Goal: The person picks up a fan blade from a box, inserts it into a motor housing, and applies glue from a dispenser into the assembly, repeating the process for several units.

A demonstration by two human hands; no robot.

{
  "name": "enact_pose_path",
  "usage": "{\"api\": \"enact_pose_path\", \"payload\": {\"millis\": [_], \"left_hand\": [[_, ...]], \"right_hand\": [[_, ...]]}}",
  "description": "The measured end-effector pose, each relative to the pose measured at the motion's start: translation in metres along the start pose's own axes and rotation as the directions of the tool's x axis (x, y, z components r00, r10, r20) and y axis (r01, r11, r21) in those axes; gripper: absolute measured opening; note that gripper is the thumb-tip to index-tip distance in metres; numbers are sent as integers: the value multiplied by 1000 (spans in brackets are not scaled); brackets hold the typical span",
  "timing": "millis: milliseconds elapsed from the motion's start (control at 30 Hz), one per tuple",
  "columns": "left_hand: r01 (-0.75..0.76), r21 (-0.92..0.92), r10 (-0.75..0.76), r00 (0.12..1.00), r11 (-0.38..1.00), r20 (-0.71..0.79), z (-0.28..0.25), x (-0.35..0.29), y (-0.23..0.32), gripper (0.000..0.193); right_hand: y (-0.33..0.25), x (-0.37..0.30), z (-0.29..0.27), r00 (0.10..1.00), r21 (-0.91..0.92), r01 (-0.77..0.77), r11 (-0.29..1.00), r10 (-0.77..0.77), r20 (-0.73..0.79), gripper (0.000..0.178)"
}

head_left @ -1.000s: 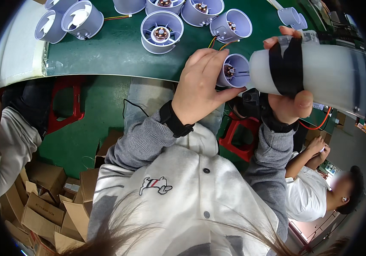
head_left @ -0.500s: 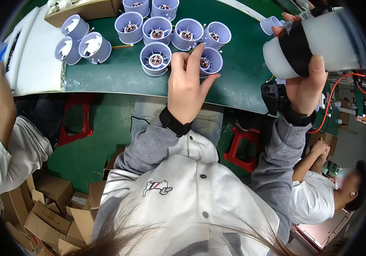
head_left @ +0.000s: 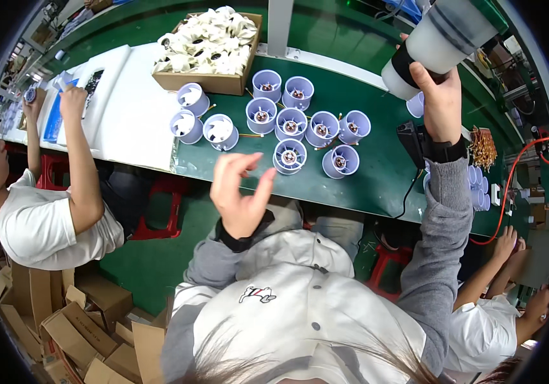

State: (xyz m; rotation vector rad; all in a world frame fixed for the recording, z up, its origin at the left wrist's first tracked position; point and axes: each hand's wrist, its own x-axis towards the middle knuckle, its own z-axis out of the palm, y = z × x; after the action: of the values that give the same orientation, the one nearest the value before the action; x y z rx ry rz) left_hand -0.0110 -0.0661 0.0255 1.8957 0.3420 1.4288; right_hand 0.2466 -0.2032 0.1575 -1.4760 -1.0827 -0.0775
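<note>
My right hand is raised over the right part of the green table, its fingers wrapped round a large translucent white cylinder with a black band. Nothing is in my left hand; its fingers are apart and curved, just in front of the table's near edge. The nearest thing to it is a round lavender fan housing with a copper-coloured motor core in its middle. Several like it stand behind, among them one at the front right. To their left, a housing with white blades stands with two others.
A cardboard box of white fan impellers stands at the back. White foam sheeting covers the table's left end. A co-worker sits at left, another at right. A red cable curves down on the right.
My left hand has moved away from the front-right housing, toward me and leftward. The view has shifted, showing more of the table's back. My right hand keeps hold of the cylinder.
</note>
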Motion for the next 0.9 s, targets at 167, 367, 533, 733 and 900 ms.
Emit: {"api": "enact_pose_path", "payload": {"millis": [167, 367, 533, 733, 900], "left_hand": [[-163, 323, 146, 986, 932, 77, -46, 100, -17, 21], [-177, 550, 4, 954, 816, 301, -55, 218, -98, 26], [-277, 750, -42, 926, 601, 376, -47, 247, -146, 32], [-347, 768, -63, 892, 538, 447, -25, 253, -166, 35], [-307, 623, 269, 950, 720, 156, -44, 239, -143, 34]], "right_hand": [[-28, -13, 31, 996, 132, 19, 991, -30, 85, 70], [-38, -13, 42, 991, 46, 4, 999, -11, 135, 67], [-63, -32, 40, 996, 60, 70, 996, -74, 57, 54], [-55, -94, 19, 984, 151, 165, 975, -173, 44, 48], [-45, -134, 21, 984, 202, 0, 979, -36, 175, 40]]}}
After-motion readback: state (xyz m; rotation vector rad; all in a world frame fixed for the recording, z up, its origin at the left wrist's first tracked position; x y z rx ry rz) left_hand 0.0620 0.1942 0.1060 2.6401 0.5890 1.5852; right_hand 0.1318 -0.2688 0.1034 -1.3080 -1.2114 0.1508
